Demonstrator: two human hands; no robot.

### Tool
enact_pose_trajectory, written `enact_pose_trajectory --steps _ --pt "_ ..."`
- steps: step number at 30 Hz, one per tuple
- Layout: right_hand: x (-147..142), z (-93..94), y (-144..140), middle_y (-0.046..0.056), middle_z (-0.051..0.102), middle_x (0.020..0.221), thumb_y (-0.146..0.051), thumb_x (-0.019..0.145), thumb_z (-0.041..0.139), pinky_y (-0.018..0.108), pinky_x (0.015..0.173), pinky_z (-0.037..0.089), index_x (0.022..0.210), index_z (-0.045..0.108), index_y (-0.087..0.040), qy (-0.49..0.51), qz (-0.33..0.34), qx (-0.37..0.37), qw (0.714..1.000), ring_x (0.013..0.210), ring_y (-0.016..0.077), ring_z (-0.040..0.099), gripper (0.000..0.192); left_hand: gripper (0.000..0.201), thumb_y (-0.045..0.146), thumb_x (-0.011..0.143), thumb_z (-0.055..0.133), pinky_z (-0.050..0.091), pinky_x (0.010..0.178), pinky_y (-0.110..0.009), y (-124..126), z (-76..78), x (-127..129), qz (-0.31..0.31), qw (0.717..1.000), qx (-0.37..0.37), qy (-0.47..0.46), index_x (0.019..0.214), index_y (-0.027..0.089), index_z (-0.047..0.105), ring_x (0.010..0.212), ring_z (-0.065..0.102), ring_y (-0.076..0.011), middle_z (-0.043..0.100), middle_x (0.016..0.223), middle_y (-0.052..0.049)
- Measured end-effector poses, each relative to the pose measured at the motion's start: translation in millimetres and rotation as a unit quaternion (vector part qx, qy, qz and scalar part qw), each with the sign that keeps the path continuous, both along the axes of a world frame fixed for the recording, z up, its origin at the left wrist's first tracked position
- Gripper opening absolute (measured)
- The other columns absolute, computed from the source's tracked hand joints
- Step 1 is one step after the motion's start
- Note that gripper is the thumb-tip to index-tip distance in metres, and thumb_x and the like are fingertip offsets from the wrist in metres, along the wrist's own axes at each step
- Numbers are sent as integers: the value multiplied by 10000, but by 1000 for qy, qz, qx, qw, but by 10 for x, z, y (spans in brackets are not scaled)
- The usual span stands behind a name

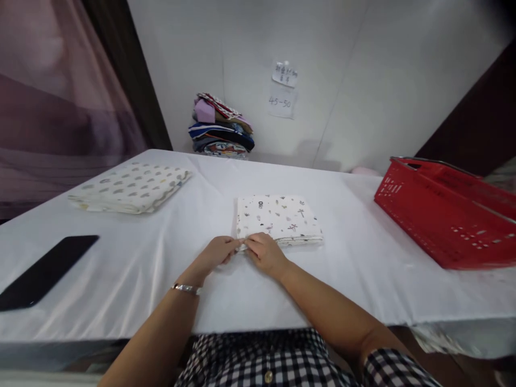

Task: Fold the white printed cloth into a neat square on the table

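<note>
A white cloth (278,217) printed with small palm trees and other motifs lies folded into a flat rectangle in front of me. My left hand (221,250) is closed at its near left corner, thumb and fingers pinching the edge. Right beside it, my right hand (264,252) pinches the same corner from the other side. The two hands nearly touch, and the fingers cover that corner. The layered near edge of the cloth shows to the right of my right hand.
Another folded cloth (135,187) with grey spots lies at the left on the white-covered table (338,290). A black phone-like slab (46,271) rests at the near left. On the right stands a red plastic basket (447,215). Folded clothes (221,129) are piled behind the table.
</note>
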State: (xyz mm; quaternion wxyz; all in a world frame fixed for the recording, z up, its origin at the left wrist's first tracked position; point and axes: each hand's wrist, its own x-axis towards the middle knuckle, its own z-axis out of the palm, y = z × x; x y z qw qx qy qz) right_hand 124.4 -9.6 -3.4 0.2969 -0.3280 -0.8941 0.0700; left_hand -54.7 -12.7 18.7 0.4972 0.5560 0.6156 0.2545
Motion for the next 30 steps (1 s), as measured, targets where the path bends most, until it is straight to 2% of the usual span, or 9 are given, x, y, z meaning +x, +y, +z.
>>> enact_pose_trajectory --steps 3,6,12,15,18,22,26,30 --pt "194 24 -7 77 624 1005 -226 902 427 347 844 419 1059 580 -186 0 -15 8 1000 941 193 540 223 381 524 694 558 238 427 -240 15 9 0 2 1000 -11 1 543 184 473 373 343 -79 414 415 42" --pt "576 33 -23 74 636 1031 -211 904 422 361 865 414 1045 596 -199 -4 -60 17 998 972 193 552 224 349 494 700 541 254 442 -244 8 37 28 22 1000 -9 18 546 186 479 376 348 -84 422 416 40" --pt "1594 -21 -93 79 645 1081 -249 904 412 399 900 425 1053 636 -208 10 -217 16 976 1006 212 563 272 346 505 703 520 299 486 -254 -22 50 72 31 996 13 80 573 187 483 413 403 -119 452 405 29" --pt "1884 -50 -141 62 646 1070 -284 895 412 393 899 444 1028 655 -226 59 -304 -14 951 1000 209 567 283 345 513 701 520 303 485 -258 -13 15 63 27 996 26 80 590 187 495 423 420 -128 473 432 25" --pt "1939 -60 -181 47 637 1089 -295 866 437 389 909 445 1077 633 -244 82 -321 -52 942 1025 206 556 293 356 525 700 519 304 482 -260 5 -20 49 27 996 28 77 600 183 514 422 419 -128 483 440 21" --pt "1847 -54 -157 56 614 1125 -302 833 480 386 910 437 1119 604 -230 66 -328 -91 938 1043 210 539 320 390 556 699 514 312 481 -263 19 -43 40 29 996 22 80 611 176 531 418 419 -127 487 446 18" --pt "1795 -54 -65 48 613 1044 -279 818 489 336 826 456 1100 603 -218 58 -349 -109 929 923 186 564 310 379 551 702 518 319 483 -259 18 -39 40 27 996 24 78 627 179 524 423 425 -117 514 494 19" --pt "1818 -41 -11 33 607 959 -254 826 469 283 744 445 1050 614 -217 34 -353 -101 929 810 158 562 269 385 555 712 499 316 481 -260 13 -26 51 25 995 24 93 615 183 516 427 423 -127 476 447 22"
